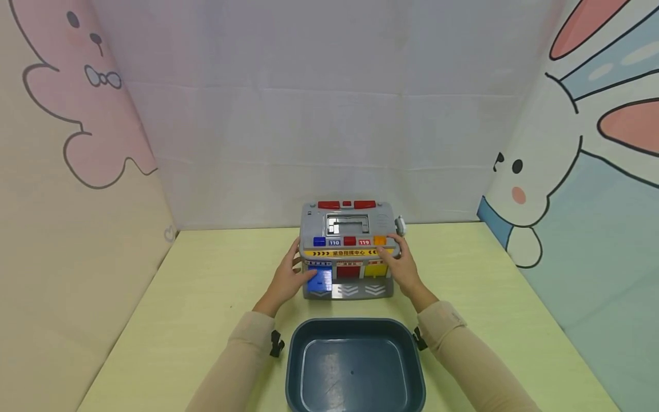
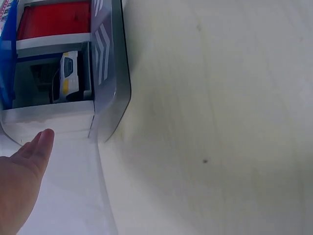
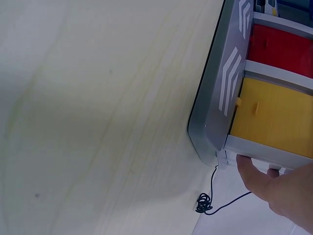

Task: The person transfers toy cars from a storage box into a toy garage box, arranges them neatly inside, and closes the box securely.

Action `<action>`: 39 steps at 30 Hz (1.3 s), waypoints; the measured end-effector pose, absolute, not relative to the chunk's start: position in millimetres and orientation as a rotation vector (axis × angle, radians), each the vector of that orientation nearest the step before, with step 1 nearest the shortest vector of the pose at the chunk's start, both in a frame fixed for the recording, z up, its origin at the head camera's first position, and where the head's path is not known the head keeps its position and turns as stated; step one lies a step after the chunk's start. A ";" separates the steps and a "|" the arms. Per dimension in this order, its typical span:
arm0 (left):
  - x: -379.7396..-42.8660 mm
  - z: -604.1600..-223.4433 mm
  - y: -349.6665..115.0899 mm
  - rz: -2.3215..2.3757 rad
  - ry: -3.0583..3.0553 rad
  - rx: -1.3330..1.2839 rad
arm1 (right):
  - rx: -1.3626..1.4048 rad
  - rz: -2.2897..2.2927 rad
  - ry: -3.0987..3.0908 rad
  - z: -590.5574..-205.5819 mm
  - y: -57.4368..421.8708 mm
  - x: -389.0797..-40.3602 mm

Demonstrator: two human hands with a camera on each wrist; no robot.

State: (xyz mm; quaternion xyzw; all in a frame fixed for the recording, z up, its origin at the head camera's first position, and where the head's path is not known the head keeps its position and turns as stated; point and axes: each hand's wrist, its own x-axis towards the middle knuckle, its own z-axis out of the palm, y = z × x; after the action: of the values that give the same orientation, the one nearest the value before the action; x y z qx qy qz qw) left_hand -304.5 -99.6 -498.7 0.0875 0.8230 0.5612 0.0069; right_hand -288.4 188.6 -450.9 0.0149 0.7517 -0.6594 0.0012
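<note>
A grey toy rescue garage [image 1: 310, 226] with coloured buttons stands near the back of the table. My left hand [image 1: 285, 280] is at its left side, thumb by the raised blue door [image 1: 321, 279]. Its straight fingers lie along the side wall in the left wrist view. Inside the uncovered bay sits a small white toy car [image 2: 69, 76]. On the opposite side, my right hand [image 1: 405, 269] touches the garage, thumb near the orange button [image 1: 380, 240] and other fingers against the side. The red door [image 2: 56, 19] and the yellow door [image 3: 271, 112] are down.
A dark blue-grey basin [image 1: 355, 372] sits on the table between my forearms. A white handset [image 1: 401, 225] hangs on the garage's right side, and a black coiled cord [image 3: 203, 202] lies beside it. White cloth [image 1: 247, 143] rises behind the table.
</note>
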 end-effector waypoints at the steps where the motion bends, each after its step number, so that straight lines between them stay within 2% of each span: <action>1: -306.2 -498.4 -99.5 1.734 2.586 0.289 | 0.047 -2.074 2.356 -450.2 188.3 -287.9; 9: -312.5 -492.8 -93.4 1.600 2.679 0.355 | 0.050 -2.082 2.352 -447.2 186.9 -285.4; 27: -312.5 -497.0 -79.1 1.422 2.949 0.302 | 0.050 -2.056 2.382 -447.3 186.9 -285.2; 39: -312.2 -497.7 -76.5 1.336 3.030 0.284 | 0.088 -2.047 2.413 -480.1 196.7 -305.8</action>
State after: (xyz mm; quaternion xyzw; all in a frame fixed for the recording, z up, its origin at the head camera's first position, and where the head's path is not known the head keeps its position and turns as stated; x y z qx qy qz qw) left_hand -312.2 -76.5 -497.7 0.0850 0.9078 0.4004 -0.0912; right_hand -305.8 196.7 -480.1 0.0279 0.7623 -0.6465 -0.0120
